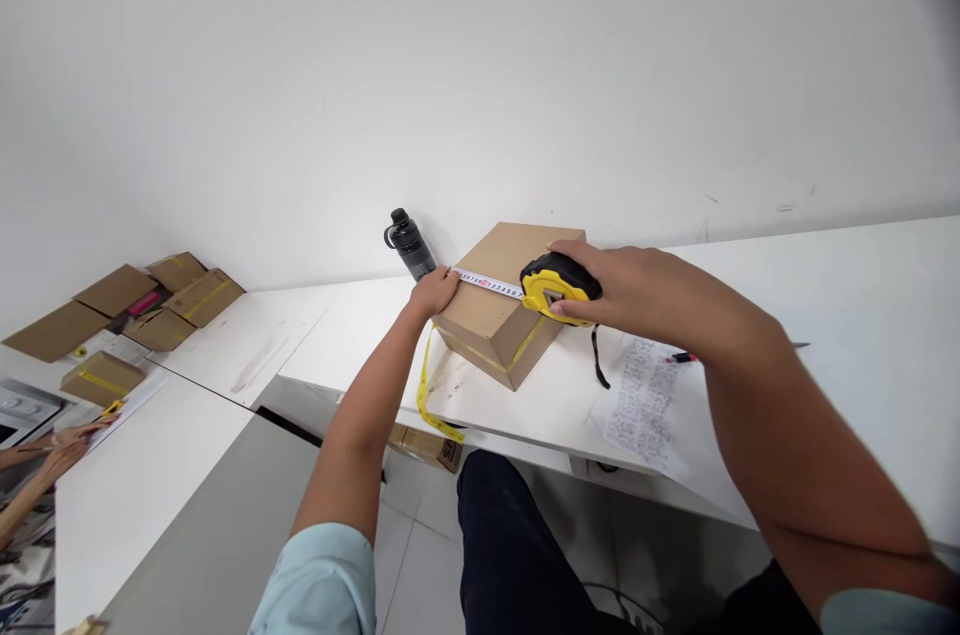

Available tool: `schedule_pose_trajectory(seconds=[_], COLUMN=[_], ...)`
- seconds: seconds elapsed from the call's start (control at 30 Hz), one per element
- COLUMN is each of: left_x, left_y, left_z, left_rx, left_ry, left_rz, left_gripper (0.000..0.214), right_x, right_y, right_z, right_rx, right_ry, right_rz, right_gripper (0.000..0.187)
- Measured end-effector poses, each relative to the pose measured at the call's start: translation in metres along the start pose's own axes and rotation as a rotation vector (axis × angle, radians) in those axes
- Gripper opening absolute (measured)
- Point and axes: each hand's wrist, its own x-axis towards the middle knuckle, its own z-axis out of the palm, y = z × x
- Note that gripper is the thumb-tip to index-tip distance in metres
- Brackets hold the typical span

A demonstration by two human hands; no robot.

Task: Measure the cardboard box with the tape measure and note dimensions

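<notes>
A closed cardboard box point(517, 250) sits on the white table. My right hand point(600, 285) is wrapped round a yellow and black tape measure point(559, 290) above the box's right part. Its white numbered blade point(491, 285) stretches across the box top to the left edge. There my left hand point(435, 291) is closed on the blade and rests against the box edge. Below that hand a yellow marked strip point(424, 385) curls down past the table's front edge; I cannot tell if it belongs to the same blade. A black wrist strap point(598, 360) dangles from the tape measure.
Behind the box stands a dark water bottle point(409, 243) by the wall. A handwritten sheet point(641, 405) and a pen point(681, 357) lie to the right. Several cartons point(202, 295) are at far left, near another person's hands point(67, 450). Another carton point(424, 447) is below the table.
</notes>
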Motion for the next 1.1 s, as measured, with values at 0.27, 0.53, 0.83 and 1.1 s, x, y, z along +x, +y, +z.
schedule_pose_trajectory(seconds=[0.27,0.53,0.83,1.1], left_x=[0.001,0.004,0.006,0.006], left_y=[0.000,-0.004,-0.006,-0.006], left_z=[0.000,0.002,0.003,0.003], left_rx=[-0.010,-0.017,-0.045,-0.056], left_ry=[0.005,0.003,0.014,0.017], left_rz=[0.026,0.039,0.030,0.037], left_gripper=[0.049,0.047,0.040,0.038], right_x=[0.002,-0.001,0.006,0.007], right_y=[-0.006,-0.010,-0.019,-0.022], right_z=[0.003,0.003,0.012,0.015], right_rx=[-0.009,-0.032,-0.009,0.035], right_ry=[0.003,-0.003,0.004,-0.023], right_rz=[-0.043,-0.001,-0.110,-0.135], right_gripper=[0.069,0.068,0.071,0.068])
